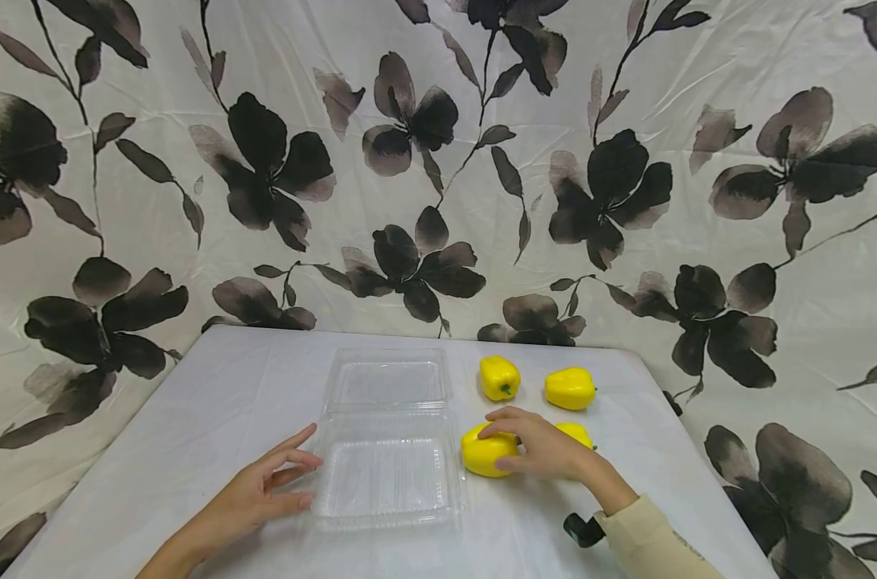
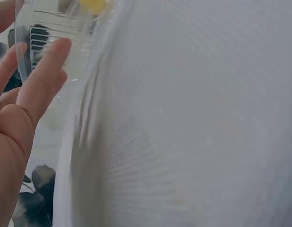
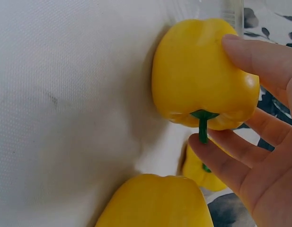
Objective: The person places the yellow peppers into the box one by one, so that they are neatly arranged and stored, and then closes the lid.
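The right hand [image 1: 543,442] has its fingers bent round a yellow pepper [image 1: 485,455], thumb on one side and the other fingertips toward the green stem [image 3: 203,131]; whether the pepper has left the table [image 1: 228,410] I cannot tell. Just left of those fingers lies a clear plastic container [image 1: 383,482], its lid [image 1: 389,384] folded back on the side farther from the person. A second pepper [image 1: 577,435] sits partly hidden behind the right hand, and two more, a left one [image 1: 499,378] and a right one [image 1: 570,388], stand beyond the fingers. The left hand [image 1: 253,486] holds nothing: its fingers are spread and relaxed at the container's left edge, perhaps touching it. The main risk seems to be slipping, since the pepper's skin looks smooth and round, and the hold looks light. The container, thin and probably light, could slide or tip if knocked, because the left fingers do not grip it. A swinging wrist might also nudge the second pepper.
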The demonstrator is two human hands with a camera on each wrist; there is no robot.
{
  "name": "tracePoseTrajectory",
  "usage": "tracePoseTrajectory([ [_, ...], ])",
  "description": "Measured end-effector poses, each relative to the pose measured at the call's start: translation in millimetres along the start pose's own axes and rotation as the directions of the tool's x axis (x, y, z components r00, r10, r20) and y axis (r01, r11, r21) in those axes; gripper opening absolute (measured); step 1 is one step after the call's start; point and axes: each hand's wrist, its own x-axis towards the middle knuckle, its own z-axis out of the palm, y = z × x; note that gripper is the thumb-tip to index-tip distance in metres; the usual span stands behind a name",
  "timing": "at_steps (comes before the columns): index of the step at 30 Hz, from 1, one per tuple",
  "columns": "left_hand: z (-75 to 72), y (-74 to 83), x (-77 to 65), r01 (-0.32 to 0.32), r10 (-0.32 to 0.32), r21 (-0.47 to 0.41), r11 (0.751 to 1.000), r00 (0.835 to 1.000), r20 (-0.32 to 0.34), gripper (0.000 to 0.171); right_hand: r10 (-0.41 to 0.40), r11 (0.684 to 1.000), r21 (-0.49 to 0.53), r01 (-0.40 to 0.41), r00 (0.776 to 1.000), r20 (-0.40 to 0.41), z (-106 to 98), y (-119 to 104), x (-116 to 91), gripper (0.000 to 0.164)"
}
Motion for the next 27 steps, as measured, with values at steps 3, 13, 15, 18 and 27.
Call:
tracePoseTrajectory([
  [3, 0.6, 0.1, -0.3, 0.0, 0.0, -0.003, 1.0, 1.0, -0.005, 0.047, 0.013, 1.0, 0.001, -0.013, 1.0, 0.003, -1.0, -1.3, -0.8, 0.041],
  [13, 1.1, -0.1, 0.9, 0.013, -0.013, 0.01, 1.0, 1.0, -0.024, 0.045, 0.03, 0.999, 0.02, -0.03, 1.0, 0.003, -2.0, -0.1, -3.0, 0.041],
  [15, 0.9, -0.5, 1.1, 0.011, -0.011, 0.012, 1.0, 0.999, -0.03, 0.044, 0.037, 0.999, 0.022, -0.037, 0.999, 0.006, -1.9, 0.6, -3.2, 0.041],
  [18, 0.7, -1.4, 1.5, -0.002, 0.002, 0.012, 1.0, 0.999, -0.033, 0.042, 0.026, 0.999, 0.019, -0.026, 1.0, -0.001, -1.8, 2.2, -4.3, 0.04],
  [27, -0.3, -2.4, 1.0, 0.022, -0.022, -0.007, 1.0, 0.999, -0.03, 0.041, -0.012, 1.0, 0.016, 0.013, 1.0, -0.024, -2.2, 4.7, -5.1, 0.039],
])
